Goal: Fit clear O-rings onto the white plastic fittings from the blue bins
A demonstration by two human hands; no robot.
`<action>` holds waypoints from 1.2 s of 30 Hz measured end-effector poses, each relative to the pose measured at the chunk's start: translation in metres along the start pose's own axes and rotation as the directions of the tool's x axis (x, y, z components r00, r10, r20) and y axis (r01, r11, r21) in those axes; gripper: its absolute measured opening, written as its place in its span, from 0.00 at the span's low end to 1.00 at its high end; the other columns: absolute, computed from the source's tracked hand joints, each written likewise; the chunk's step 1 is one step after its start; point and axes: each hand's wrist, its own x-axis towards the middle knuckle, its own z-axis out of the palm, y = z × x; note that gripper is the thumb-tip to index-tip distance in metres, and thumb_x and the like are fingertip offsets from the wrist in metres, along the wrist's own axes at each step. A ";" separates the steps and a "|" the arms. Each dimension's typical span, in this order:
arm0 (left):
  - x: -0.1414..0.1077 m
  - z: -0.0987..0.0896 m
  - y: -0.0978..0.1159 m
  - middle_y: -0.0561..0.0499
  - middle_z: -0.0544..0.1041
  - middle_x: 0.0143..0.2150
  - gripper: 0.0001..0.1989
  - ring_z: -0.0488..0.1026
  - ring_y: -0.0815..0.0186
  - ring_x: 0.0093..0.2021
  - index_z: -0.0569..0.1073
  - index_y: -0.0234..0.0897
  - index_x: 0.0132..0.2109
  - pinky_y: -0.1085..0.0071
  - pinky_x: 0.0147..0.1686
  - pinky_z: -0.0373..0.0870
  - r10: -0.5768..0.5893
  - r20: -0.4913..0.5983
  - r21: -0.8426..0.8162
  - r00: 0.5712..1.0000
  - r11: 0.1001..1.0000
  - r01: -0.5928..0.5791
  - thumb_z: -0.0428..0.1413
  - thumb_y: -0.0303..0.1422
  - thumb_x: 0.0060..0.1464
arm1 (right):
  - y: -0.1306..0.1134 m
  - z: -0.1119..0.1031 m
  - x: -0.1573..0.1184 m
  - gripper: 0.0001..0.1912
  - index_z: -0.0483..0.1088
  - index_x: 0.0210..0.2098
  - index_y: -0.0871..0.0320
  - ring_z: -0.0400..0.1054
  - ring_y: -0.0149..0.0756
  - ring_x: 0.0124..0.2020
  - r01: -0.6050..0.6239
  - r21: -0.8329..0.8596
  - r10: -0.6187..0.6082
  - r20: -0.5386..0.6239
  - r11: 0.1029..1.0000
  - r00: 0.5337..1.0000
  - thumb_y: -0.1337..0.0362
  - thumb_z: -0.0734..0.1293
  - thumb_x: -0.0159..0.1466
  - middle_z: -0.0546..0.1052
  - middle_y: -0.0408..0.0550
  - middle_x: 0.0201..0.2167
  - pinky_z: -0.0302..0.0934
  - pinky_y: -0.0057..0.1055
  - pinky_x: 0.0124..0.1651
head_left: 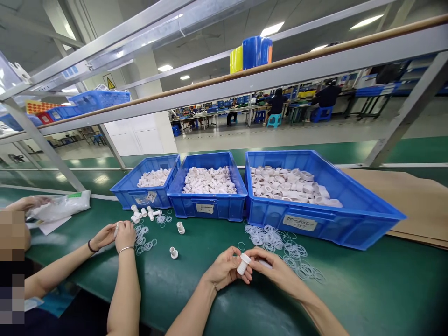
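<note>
In the head view, my left hand (226,269) is closed round a white threaded plastic fitting (243,264), held tilted above the green table with its flanged end up. My right hand (275,270) meets the fitting's rim with its fingertips. Its curled fingers also hold a white plastic piece (265,264), mostly hidden. Beside my right hand lies a spread of clear rings (294,252), with one loose ring (241,245) near my left fingers. Two white fittings stand on the table to the left, one farther back (180,227) and one nearer (174,252).
Behind my hands stand blue bins: a large one (350,224) with white rings, a middle one (206,205) and a left one (143,193) with small white parts. A co-worker's hands (121,235) work at left near more rings. A shelf rail (224,81) crosses above.
</note>
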 end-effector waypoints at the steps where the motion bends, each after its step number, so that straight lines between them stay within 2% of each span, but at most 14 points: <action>1: -0.001 0.000 -0.002 0.45 0.79 0.31 0.23 0.77 0.65 0.27 0.63 0.35 0.43 0.75 0.25 0.72 -0.006 0.025 -0.025 1.000 1.000 0.006 0.65 0.43 0.52 | -0.001 0.001 0.000 0.16 0.75 0.42 0.54 0.68 0.40 0.40 0.000 0.008 0.000 0.016 1.000 1.000 0.49 0.65 0.67 0.75 0.45 0.36 0.60 0.35 0.48; 5: -0.011 0.009 0.005 0.46 0.77 0.29 0.28 0.74 0.66 0.22 0.62 0.36 0.42 0.76 0.20 0.68 -0.050 0.080 -0.008 0.995 0.999 0.051 0.66 0.48 0.47 | 0.002 0.005 0.000 0.19 0.76 0.35 0.55 0.67 0.40 0.39 0.014 -0.060 -0.013 0.004 0.998 1.000 0.46 0.65 0.65 0.73 0.46 0.34 0.60 0.35 0.46; 8: -0.026 0.020 0.041 0.44 0.78 0.33 0.27 0.77 0.61 0.27 0.59 0.39 0.41 0.70 0.24 0.71 -0.044 0.028 0.271 0.999 0.962 0.035 0.63 0.51 0.49 | 0.014 0.004 0.001 0.21 0.75 0.38 0.54 0.65 0.35 0.32 -0.043 -0.054 0.040 -0.060 0.998 0.997 0.44 0.64 0.65 0.72 0.45 0.33 0.61 0.32 0.38; 9: -0.034 0.022 0.058 0.44 0.78 0.35 0.24 0.78 0.60 0.30 0.59 0.40 0.41 0.69 0.27 0.72 0.005 -0.057 0.470 0.998 0.882 0.023 0.60 0.51 0.52 | 0.019 0.002 0.001 0.22 0.74 0.40 0.54 0.62 0.32 0.28 -0.082 -0.027 0.078 -0.101 0.996 0.992 0.43 0.63 0.65 0.70 0.44 0.31 0.59 0.31 0.33; 11: -0.051 0.020 0.091 0.45 0.78 0.39 0.15 0.78 0.59 0.36 0.60 0.40 0.40 0.66 0.35 0.73 0.190 -0.255 0.848 0.948 0.515 0.125 0.55 0.45 0.59 | 0.029 -0.002 0.002 0.24 0.73 0.44 0.54 0.53 0.28 0.22 -0.138 0.054 0.146 -0.194 0.989 0.970 0.40 0.63 0.64 0.67 0.42 0.30 0.52 0.29 0.24; 13: -0.065 0.011 0.117 0.45 0.77 0.41 0.05 0.76 0.58 0.43 0.63 0.40 0.39 0.63 0.43 0.70 0.367 -0.355 0.934 0.860 0.115 0.337 0.51 0.35 0.62 | 0.036 -0.006 0.003 0.26 0.72 0.46 0.54 0.52 0.29 0.22 -0.131 0.149 0.166 -0.251 0.980 0.954 0.40 0.64 0.63 0.65 0.43 0.30 0.50 0.29 0.22; 14: -0.070 0.004 0.126 0.45 0.76 0.40 0.01 0.75 0.56 0.44 0.64 0.39 0.38 0.61 0.45 0.69 0.404 -0.381 0.909 0.831 0.001 0.417 0.51 0.30 0.60 | 0.037 -0.007 0.003 0.25 0.72 0.45 0.54 0.54 0.31 0.24 -0.116 0.193 0.166 -0.266 0.974 0.950 0.40 0.65 0.63 0.65 0.44 0.30 0.52 0.29 0.22; 16: -0.075 -0.010 0.133 0.43 0.76 0.39 0.07 0.75 0.53 0.44 0.66 0.38 0.36 0.58 0.46 0.67 0.394 -0.431 0.866 0.812 -0.073 0.495 0.51 0.21 0.55 | 0.036 -0.006 0.003 0.24 0.73 0.45 0.54 0.57 0.34 0.27 -0.099 0.285 0.179 -0.271 0.953 0.946 0.41 0.66 0.63 0.66 0.46 0.31 0.54 0.29 0.23; 19: -0.073 -0.019 0.130 0.39 0.76 0.40 0.11 0.74 0.49 0.46 0.68 0.35 0.36 0.54 0.47 0.67 0.381 -0.450 0.829 0.808 -0.160 0.537 0.52 0.16 0.49 | 0.030 0.000 0.002 0.24 0.74 0.46 0.53 0.56 0.33 0.25 -0.098 0.419 0.214 -0.240 0.902 0.947 0.42 0.65 0.63 0.67 0.46 0.32 0.56 0.30 0.23; 23: -0.063 0.008 0.108 0.36 0.73 0.51 0.11 0.66 0.47 0.57 0.71 0.34 0.48 0.52 0.56 0.61 0.434 -0.329 0.867 0.839 -0.214 0.451 0.54 0.24 0.57 | 0.021 0.017 0.004 0.24 0.73 0.50 0.50 0.59 0.34 0.27 -0.117 0.547 0.257 -0.187 0.829 0.948 0.42 0.63 0.65 0.71 0.48 0.38 0.61 0.30 0.26; 26: -0.055 0.043 0.081 0.45 0.74 0.54 0.16 0.68 0.56 0.54 0.69 0.42 0.56 0.62 0.54 0.64 0.365 -0.100 0.985 0.926 -0.096 0.144 0.54 0.34 0.61 | 0.016 0.034 0.010 0.28 0.70 0.55 0.49 0.66 0.37 0.36 -0.136 0.621 0.281 -0.142 0.772 0.949 0.40 0.59 0.66 0.73 0.49 0.46 0.66 0.30 0.33; 29: -0.048 0.066 0.055 0.46 0.76 0.53 0.19 0.69 0.57 0.52 0.70 0.43 0.58 0.63 0.54 0.64 0.298 0.138 0.985 0.945 0.057 -0.162 0.56 0.33 0.60 | 0.013 0.049 0.015 0.31 0.66 0.59 0.49 0.70 0.39 0.46 -0.208 0.672 0.318 -0.044 0.711 0.947 0.37 0.57 0.66 0.74 0.48 0.49 0.68 0.32 0.45; 33: -0.043 0.065 0.045 0.45 0.78 0.45 0.13 0.68 0.56 0.50 0.76 0.41 0.51 0.62 0.52 0.63 0.350 0.140 0.976 0.926 0.112 -0.189 0.51 0.33 0.63 | 0.014 0.056 0.020 0.32 0.68 0.58 0.48 0.70 0.42 0.52 -0.198 0.653 0.304 -0.053 0.731 0.951 0.36 0.56 0.66 0.75 0.48 0.50 0.66 0.36 0.53; 36: -0.042 0.055 0.046 0.45 0.78 0.44 0.13 0.67 0.56 0.48 0.77 0.41 0.50 0.62 0.51 0.63 0.349 0.148 0.968 0.925 0.140 -0.208 0.57 0.36 0.59 | 0.014 0.057 0.024 0.29 0.71 0.55 0.49 0.71 0.42 0.52 -0.183 0.647 0.308 -0.084 0.740 0.948 0.37 0.58 0.66 0.76 0.48 0.49 0.66 0.36 0.54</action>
